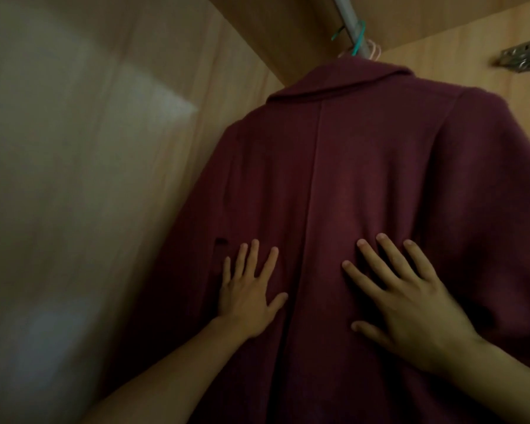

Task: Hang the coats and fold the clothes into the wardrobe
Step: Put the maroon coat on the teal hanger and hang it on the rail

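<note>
A dark red wool coat (364, 166) hangs inside the wooden wardrobe, its back and collar facing me. It hangs from the grey rail (348, 22) at the top; the hanger under the collar is mostly hidden. My left hand (250, 295) lies flat on the coat's back, left of the centre seam, fingers spread and straight. My right hand (410, 301) presses flat on the coat right of the seam, fingers also spread. Neither hand grips the cloth.
A green hanger hook (357, 38) and a pale pink hook (374, 52) sit on the rail above the collar. The wardrobe's side wall (89, 179) stands close on the left. A metal hinge (522, 58) is fixed to the panel at upper right.
</note>
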The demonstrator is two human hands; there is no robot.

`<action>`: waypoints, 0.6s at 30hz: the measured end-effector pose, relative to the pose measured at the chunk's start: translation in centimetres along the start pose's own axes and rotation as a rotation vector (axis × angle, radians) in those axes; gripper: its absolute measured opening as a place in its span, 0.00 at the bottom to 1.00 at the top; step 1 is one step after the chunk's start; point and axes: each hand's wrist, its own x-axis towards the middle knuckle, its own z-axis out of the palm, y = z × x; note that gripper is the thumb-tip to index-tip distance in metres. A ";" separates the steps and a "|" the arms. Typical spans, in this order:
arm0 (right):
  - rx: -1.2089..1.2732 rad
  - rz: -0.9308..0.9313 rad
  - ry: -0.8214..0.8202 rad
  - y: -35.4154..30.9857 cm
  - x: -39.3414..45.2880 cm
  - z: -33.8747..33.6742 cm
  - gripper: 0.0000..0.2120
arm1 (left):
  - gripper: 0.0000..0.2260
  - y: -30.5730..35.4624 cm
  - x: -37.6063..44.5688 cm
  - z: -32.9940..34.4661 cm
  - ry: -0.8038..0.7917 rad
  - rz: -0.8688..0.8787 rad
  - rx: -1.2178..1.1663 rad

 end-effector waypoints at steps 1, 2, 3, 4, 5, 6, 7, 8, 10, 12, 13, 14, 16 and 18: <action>0.014 0.005 0.004 -0.4 -0.3 -0.3 0.40 | 0.38 0.1 -0.8 -0.4 -0.013 0.007 0.002; 0.026 0.008 0.009 -0.8 -0.7 -0.6 0.39 | 0.37 0.3 -1.7 -0.9 -0.017 0.015 0.002; 0.035 0.010 0.013 -1.2 -1.1 -0.9 0.39 | 0.36 0.4 -2.5 -1.3 -0.010 0.026 0.000; 0.042 0.013 0.018 -1.7 -1.5 -1.1 0.38 | 0.34 0.4 -3.2 -1.8 0.010 0.041 -0.008; 0.048 0.018 0.023 -2.1 -1.9 -1.3 0.37 | 0.33 0.5 -3.9 -2.2 0.036 0.054 -0.022; 0.053 0.023 0.023 -2.4 -2.3 -1.6 0.36 | 0.33 0.5 -4.5 -2.7 0.056 0.059 -0.044; 0.055 0.028 0.020 -2.6 -2.6 -1.8 0.36 | 0.34 0.4 -5.0 -3.1 0.061 0.054 -0.071; 0.056 0.032 0.019 -2.8 -2.7 -2.1 0.35 | 0.34 0.3 -5.4 -3.7 0.056 0.044 -0.096; 0.053 0.035 0.015 -3.1 -2.9 -2.7 0.35 | 0.35 0.2 -6.0 -4.5 0.051 0.020 -0.134; 0.047 0.034 0.003 -3.5 -2.9 -3.6 0.35 | 0.34 0.0 -6.5 -5.6 0.068 0.000 -0.182; 0.047 0.033 -0.006 -3.6 -2.9 -4.1 0.35 | 0.33 -0.1 -6.8 -6.0 0.079 -0.012 -0.207; 0.049 0.034 -0.017 -3.9 -2.9 -4.5 0.35 | 0.33 -0.1 -7.2 -6.4 0.085 -0.025 -0.236; 0.067 0.045 -0.030 -4.3 -3.1 -5.5 0.35 | 0.33 -0.1 -7.9 -7.1 0.092 -0.052 -0.288; 0.096 0.055 -0.033 -4.7 -3.3 -6.4 0.35 | 0.33 -0.2 -8.7 -7.8 0.100 -0.064 -0.297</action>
